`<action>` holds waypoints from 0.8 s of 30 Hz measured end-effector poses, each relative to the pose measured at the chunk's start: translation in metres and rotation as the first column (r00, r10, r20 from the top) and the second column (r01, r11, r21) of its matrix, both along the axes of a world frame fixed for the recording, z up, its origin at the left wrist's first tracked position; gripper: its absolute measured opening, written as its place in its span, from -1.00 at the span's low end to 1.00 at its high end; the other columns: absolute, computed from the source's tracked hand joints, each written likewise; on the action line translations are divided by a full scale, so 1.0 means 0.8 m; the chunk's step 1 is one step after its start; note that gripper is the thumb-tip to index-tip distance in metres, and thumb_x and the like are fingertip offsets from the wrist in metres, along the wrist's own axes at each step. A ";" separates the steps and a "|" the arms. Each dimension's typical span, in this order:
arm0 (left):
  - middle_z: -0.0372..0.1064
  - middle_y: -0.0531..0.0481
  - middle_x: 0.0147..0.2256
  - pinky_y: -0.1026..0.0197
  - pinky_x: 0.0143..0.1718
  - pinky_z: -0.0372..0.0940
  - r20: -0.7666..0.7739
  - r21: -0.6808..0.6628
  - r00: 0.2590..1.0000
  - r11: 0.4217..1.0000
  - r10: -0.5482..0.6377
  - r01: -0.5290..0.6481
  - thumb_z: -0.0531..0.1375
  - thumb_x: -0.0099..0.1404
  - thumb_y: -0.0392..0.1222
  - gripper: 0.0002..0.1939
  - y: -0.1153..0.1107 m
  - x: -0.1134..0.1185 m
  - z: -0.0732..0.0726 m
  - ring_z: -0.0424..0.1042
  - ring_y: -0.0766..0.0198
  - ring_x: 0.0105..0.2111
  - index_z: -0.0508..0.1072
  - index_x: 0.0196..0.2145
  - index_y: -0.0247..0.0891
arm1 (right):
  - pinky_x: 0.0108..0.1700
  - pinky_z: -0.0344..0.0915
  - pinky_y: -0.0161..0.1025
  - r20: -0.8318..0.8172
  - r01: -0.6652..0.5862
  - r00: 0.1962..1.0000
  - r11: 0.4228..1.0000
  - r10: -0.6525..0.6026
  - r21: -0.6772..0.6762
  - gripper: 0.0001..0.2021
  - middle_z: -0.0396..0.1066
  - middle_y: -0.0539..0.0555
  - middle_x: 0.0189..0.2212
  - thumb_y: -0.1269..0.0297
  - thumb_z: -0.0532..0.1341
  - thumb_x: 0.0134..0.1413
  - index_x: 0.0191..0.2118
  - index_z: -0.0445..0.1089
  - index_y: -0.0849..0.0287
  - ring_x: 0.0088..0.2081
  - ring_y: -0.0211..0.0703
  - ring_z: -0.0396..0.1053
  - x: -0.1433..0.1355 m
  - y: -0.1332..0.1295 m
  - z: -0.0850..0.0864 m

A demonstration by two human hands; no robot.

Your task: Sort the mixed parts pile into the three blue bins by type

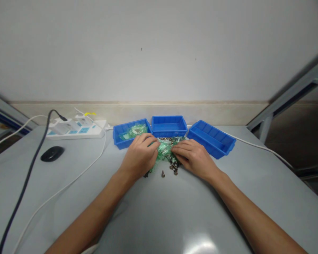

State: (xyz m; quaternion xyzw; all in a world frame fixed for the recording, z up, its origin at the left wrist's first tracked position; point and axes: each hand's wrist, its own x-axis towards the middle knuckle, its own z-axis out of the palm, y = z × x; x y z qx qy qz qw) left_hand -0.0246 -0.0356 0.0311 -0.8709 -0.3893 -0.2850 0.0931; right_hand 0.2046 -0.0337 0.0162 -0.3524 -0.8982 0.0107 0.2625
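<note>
A pile of green plastic bags (pixel 164 149) mixed with loose screws lies on the table between my hands. My left hand (pixel 143 152) is closed at the pile's left side, fingers curled at the edge of the green plastic. From the right, my right hand (pixel 192 155) has its fingers together, fingertips pinching the green plastic. What lies under both palms is hidden. A brown screw (pixel 163 174) sits on the table just in front of the pile, and several more screws (pixel 174 168) lie by my right fingers.
Behind the pile are a left blue bin (pixel 119 141) holding green bags, a middle blue bin (pixel 169 134) and a right blue bin (pixel 222 151), both without visible contents. A power strip (pixel 98 131), black mouse (pixel 52 153) and cables (pixel 29 176) occupy the left side.
</note>
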 end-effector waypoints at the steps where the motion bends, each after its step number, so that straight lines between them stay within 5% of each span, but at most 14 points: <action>1: 0.53 -0.17 -0.18 -0.11 -0.06 0.41 0.002 -0.001 1.000 1.000 -0.002 0.002 0.15 0.26 -0.46 -0.80 0.000 0.000 0.000 0.41 -0.03 -0.07 0.53 -0.22 -0.34 | -0.11 0.32 -0.08 -0.001 -0.002 1.000 1.000 0.002 0.004 -0.78 0.59 0.14 -0.18 0.40 0.12 0.32 -0.13 0.53 0.16 -0.13 -0.03 0.49 0.001 0.000 0.000; 5: 0.53 -0.16 -0.18 -0.10 -0.06 0.41 0.017 -0.001 1.000 1.000 -0.006 0.006 0.15 0.26 -0.47 -0.80 0.000 0.000 -0.001 0.42 -0.02 -0.08 0.53 -0.22 -0.34 | -0.08 0.34 -0.06 -0.030 -0.003 1.000 1.000 0.003 0.006 -0.79 0.58 0.13 -0.17 0.39 0.12 0.31 -0.11 0.51 0.17 -0.11 -0.02 0.48 0.001 -0.002 0.000; 10: 0.53 -0.17 -0.19 -0.08 -0.03 0.39 -0.001 -0.019 1.000 1.000 -0.014 0.014 0.14 0.28 -0.46 -0.79 -0.001 0.002 -0.003 0.41 0.01 -0.06 0.53 -0.22 -0.32 | 0.19 0.25 0.08 -0.049 -0.012 0.999 1.000 0.011 -0.009 -0.60 0.40 0.18 0.16 0.28 0.21 0.22 0.16 0.37 0.16 0.19 0.07 0.30 -0.007 -0.007 0.000; 20: 0.52 -0.15 -0.17 -0.07 -0.03 0.39 -0.005 -0.026 1.000 1.000 0.006 -0.007 0.15 0.28 -0.44 -0.81 -0.001 -0.001 -0.004 0.42 0.00 -0.07 0.53 -0.20 -0.33 | 0.05 0.38 -0.03 -0.055 -0.037 0.998 0.998 0.040 0.060 -0.76 0.56 0.14 -0.06 0.41 0.14 0.29 -0.03 0.51 0.19 0.00 -0.02 0.47 -0.006 -0.002 -0.008; 24: 0.52 -0.15 -0.15 -0.07 -0.01 0.39 -0.006 -0.026 1.000 1.000 0.015 -0.015 0.15 0.28 -0.43 -0.80 -0.001 -0.001 -0.005 0.42 0.01 -0.07 0.53 -0.19 -0.32 | 0.17 0.30 0.09 -0.029 -0.041 0.999 0.999 0.041 0.031 -0.64 0.43 0.20 0.13 0.30 0.22 0.22 0.12 0.44 0.19 0.16 0.11 0.34 -0.009 -0.005 -0.008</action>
